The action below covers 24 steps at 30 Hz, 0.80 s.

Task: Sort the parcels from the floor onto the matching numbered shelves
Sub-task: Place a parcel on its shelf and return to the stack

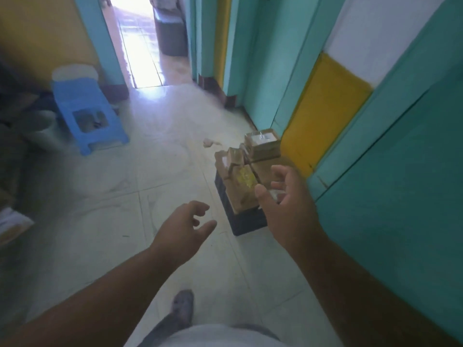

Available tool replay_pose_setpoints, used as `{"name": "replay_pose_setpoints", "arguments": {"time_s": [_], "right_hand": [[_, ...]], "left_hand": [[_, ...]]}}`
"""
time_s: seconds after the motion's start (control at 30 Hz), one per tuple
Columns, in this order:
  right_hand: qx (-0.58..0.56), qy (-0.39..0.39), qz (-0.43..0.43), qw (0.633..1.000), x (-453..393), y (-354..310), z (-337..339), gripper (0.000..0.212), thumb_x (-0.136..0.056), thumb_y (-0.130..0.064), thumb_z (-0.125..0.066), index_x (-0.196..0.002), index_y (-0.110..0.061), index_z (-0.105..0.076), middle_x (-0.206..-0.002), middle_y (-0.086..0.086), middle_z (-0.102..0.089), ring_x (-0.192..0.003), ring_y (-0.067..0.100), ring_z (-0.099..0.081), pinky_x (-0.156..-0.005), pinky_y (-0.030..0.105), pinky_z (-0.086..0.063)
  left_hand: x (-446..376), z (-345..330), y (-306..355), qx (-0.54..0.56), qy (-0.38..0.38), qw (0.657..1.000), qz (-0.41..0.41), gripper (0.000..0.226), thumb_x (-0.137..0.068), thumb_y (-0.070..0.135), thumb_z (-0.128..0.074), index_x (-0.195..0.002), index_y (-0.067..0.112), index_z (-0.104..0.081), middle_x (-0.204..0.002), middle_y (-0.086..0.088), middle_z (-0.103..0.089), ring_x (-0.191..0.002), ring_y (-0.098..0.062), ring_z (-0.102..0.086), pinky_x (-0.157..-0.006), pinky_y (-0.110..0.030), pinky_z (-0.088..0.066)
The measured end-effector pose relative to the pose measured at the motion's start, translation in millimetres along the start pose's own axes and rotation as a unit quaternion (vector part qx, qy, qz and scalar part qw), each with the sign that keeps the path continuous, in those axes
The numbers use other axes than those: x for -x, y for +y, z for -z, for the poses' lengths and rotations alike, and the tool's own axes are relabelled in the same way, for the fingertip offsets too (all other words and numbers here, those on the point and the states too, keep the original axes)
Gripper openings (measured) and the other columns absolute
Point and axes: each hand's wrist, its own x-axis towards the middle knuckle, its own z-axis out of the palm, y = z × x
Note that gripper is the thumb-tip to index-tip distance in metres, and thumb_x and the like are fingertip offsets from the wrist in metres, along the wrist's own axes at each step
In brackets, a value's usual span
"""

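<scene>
Head view showed the parcels heaped on a dark crate beside the teal wall, both the left hand and the right hand spread empty near it, best gripping one box squarely

We see the parcels as a heap of brown cardboard boxes piled on a dark crate that stands on the floor. The box at the far end of the crate bears a white label on top. One nearer the crate's middle shows a yellow patch and lies tilted.
</scene>
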Motion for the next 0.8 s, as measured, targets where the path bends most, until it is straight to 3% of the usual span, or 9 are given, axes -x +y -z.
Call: {"name": "replay_pose_setpoints", "arguments": {"time_s": [0.1,0.23,0.4,0.57,0.67,0.8], "right_hand": [[0.01,0.045,-0.03,0.998,-55.0,-1.9,0.0,0.046,-0.094,-0.033,-0.065,-0.135,-0.021,-0.05,-0.121,-0.007,-0.055,-0.11,0.007,-0.056,-0.066,0.001,-0.041],[0.037,0.1,-0.079,0.991,-126.4,23.8,-5.2,0.047,-0.093,-0.036,-0.065,-0.135,-0.02,-0.051,-0.123,-0.003,-0.058,-0.109,0.011,-0.058,-0.07,0.007,-0.036],[0.036,0.094,-0.102,0.99,-227.9,56.9,-18.9,0.049,-0.094,-0.037,-0.063,-0.137,-0.02,-0.048,-0.127,-0.003,-0.055,-0.113,0.011,-0.055,-0.072,0.014,-0.039],[0.033,0.108,-0.141,0.984,-328.6,66.9,-29.2,0.047,-0.094,-0.038,-0.062,-0.136,-0.02,-0.048,-0.127,-0.003,-0.055,-0.108,0.008,-0.054,-0.067,0.007,-0.036],[0.028,0.119,-0.17,0.978,-373.1,75.7,-47.6,0.047,-0.094,-0.039,-0.061,-0.136,-0.021,-0.048,-0.127,-0.004,-0.054,-0.108,0.007,-0.053,-0.065,0.007,-0.036],[0.034,0.139,-0.256,0.956,-414.1,98.8,-89.7,0.048,-0.095,-0.039,-0.06,-0.137,-0.021,-0.047,-0.129,-0.004,-0.055,-0.108,0.005,-0.052,-0.064,0.007,-0.035]], "left_hand": [[-73.0,20.8,18.5,-0.015,-0.041,0.999,-0.02,0.036,-0.092,0.043,-0.067,-0.126,0.032,-0.058,-0.119,0.012,-0.06,-0.098,-0.004,-0.061,-0.083,-0.028,-0.056],[-170.2,14.4,41.5,-0.031,-0.095,0.994,-0.042,0.023,-0.093,0.043,-0.066,-0.113,0.04,-0.056,-0.115,0.016,-0.059,-0.097,-0.001,-0.06,-0.078,-0.024,-0.054],[-284.3,-0.2,67.6,-0.025,-0.122,0.991,-0.05,0.019,-0.092,0.041,-0.068,-0.108,0.038,-0.058,-0.108,0.016,-0.059,-0.094,-0.002,-0.061,-0.075,-0.024,-0.054],[-383.6,16.1,83.6,-0.068,-0.154,0.985,-0.05,0.02,-0.091,0.039,-0.069,-0.108,0.04,-0.058,-0.108,0.021,-0.058,-0.093,0.002,-0.061,-0.079,-0.027,-0.056],[-446.1,12.1,82.6,-0.075,-0.186,0.978,-0.057,0.019,-0.093,0.035,-0.068,-0.107,0.04,-0.056,-0.103,0.022,-0.058,-0.087,0.005,-0.059,-0.064,-0.013,-0.047],[-539.7,-13.8,71.8,-0.083,-0.272,0.958,-0.037,0.019,-0.094,0.031,-0.068,-0.11,0.036,-0.06,-0.114,0.011,-0.064,-0.094,-0.002,-0.062,-0.066,-0.012,-0.045]]}}
